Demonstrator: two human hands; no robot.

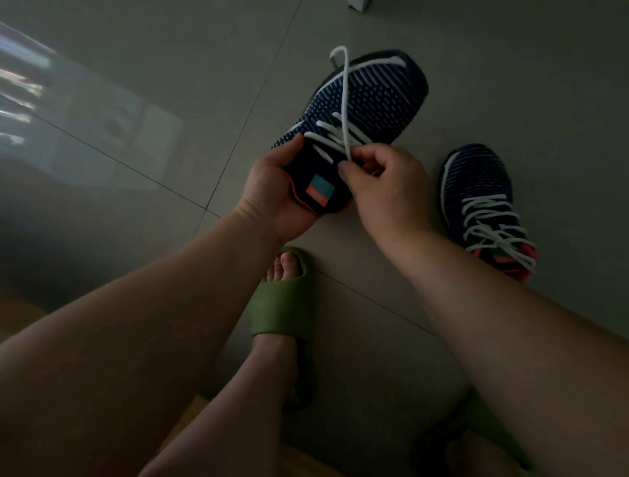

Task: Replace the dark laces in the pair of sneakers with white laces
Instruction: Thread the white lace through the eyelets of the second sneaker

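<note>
I hold a dark blue knit sneaker (367,98) above the floor, toe pointing away. My left hand (272,190) grips its heel and tongue from the left side. My right hand (381,180) pinches a white lace (344,102) near the upper eyelets; the lace runs up over the toe and loops back. Several white crossings show across the eyelets. The second sneaker (483,201) lies on the floor to the right, laced in white with loose ends. No dark laces are visible.
Grey tiled floor (204,85) with a bright reflection at the left. My foot in a green slide sandal (286,299) rests below the held sneaker; the other green sandal (490,432) is at the lower right. A pale object (359,4) sits at the top edge.
</note>
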